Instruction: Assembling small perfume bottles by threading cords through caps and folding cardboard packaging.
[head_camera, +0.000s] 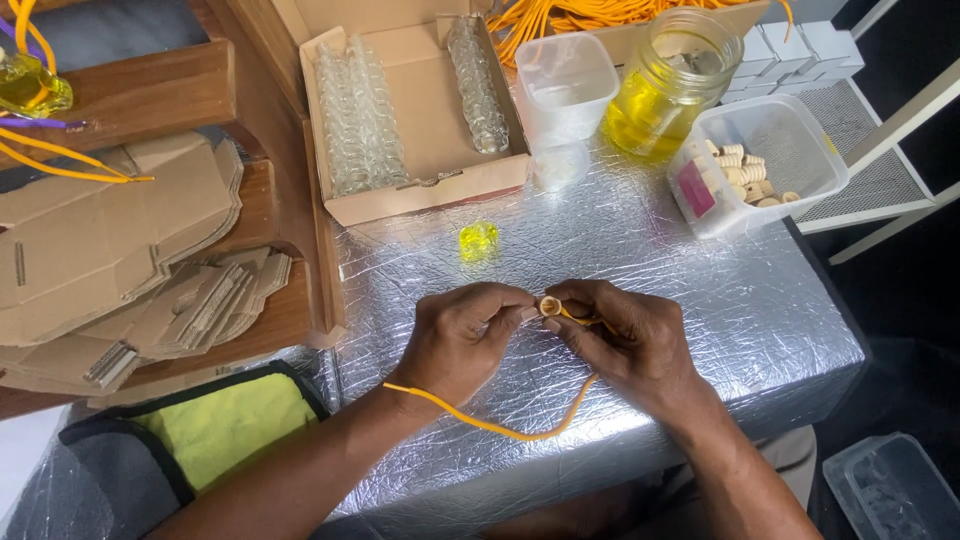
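My left hand (460, 335) and my right hand (625, 340) meet over the foil-covered table (720, 300). Between their fingertips they pinch a small wooden cap (549, 305). An orange cord (500, 425) runs from the cap, loops down under my right hand and passes across my left wrist. A small glass bottle of yellow liquid (478, 240) stands on the foil just beyond my hands.
An open cardboard box (420, 110) holds rows of empty small glass bottles. Behind it are a clear tub (565, 80), a jar of yellow liquid (665, 85), a tub of wooden caps (760, 165), and orange cords. Flat cardboard pieces (110, 240) lie left.
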